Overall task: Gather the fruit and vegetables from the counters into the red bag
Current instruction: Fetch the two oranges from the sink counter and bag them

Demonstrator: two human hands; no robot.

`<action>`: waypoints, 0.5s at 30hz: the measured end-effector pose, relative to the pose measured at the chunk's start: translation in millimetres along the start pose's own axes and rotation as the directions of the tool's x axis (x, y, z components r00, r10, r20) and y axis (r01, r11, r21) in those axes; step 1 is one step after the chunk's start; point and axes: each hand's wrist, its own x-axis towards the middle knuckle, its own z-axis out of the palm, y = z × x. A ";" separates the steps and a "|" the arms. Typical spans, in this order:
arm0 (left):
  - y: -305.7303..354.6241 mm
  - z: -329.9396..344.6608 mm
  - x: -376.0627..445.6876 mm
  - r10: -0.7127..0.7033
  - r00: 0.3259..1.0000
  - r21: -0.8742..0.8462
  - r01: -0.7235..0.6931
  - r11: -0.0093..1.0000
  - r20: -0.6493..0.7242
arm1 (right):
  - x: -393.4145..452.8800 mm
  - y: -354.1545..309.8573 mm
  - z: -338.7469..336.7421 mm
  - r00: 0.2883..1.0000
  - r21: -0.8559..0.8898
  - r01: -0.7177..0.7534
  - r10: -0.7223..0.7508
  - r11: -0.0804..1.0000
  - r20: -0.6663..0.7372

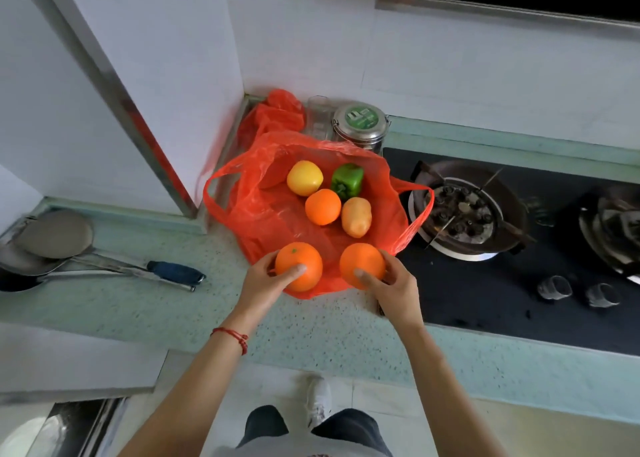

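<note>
Wrapped around a round orange fruit (299, 266) apiece, both hands reach forward at frame centre — left hand (264, 284) thumb on top, right hand (393, 284) gripping the second orange (362, 265) — over the near edge of the crinkled red plastic bag (263, 210), spread open on the speckled counter (138, 304).

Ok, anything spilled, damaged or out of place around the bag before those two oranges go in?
Nothing spilled or damaged. One oddity: the thin red plastic bag lies spread flat on the speckled counter, and its right handle loop drapes over the gas burner. No flame is visible.
</note>
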 end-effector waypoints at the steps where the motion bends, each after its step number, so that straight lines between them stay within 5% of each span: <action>1: 1.0 3.0 6.1 -0.011 1.000 -0.009 0.011 1.000 -0.002 | 7.7 -1.7 -1.1 1.000 -0.006 0.004 -0.004 1.000 0.008; 15: 10.9 35.8 88.1 -0.089 0.995 0.090 0.085 0.992 0.045 | 63.8 -9.2 11.2 0.994 -0.074 -0.106 0.108 0.992 0.015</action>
